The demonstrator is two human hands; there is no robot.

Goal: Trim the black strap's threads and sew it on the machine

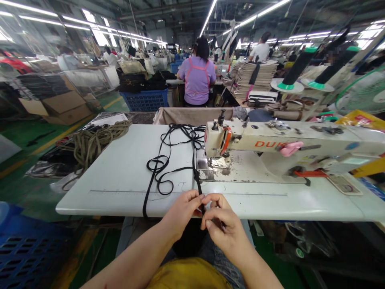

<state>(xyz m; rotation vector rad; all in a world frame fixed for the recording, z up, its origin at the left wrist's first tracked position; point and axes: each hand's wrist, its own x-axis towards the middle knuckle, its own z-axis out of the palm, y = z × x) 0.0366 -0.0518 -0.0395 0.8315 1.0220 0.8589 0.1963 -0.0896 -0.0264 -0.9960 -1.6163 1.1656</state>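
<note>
A long black strap [155,170] lies in loose loops on the white sewing table, and one end hangs over the front edge. Its near stretch runs down between my hands at the table's edge. My left hand [187,210] pinches the strap between thumb and fingers. Close beside it, my right hand [221,218] has its fingers curled against the same strap, the forefinger near the left fingertips. Just beyond my hands stands a sewing machine [237,140], its needle area near the far part of the strap.
A heap of olive straps [96,140] lies left of the table [120,180]. Thread cones [297,70] stand behind the machine. A blue crate [30,257] is at lower left. Ahead, a person in a purple top [197,80] sits facing away, near stacked fabric pieces [255,78].
</note>
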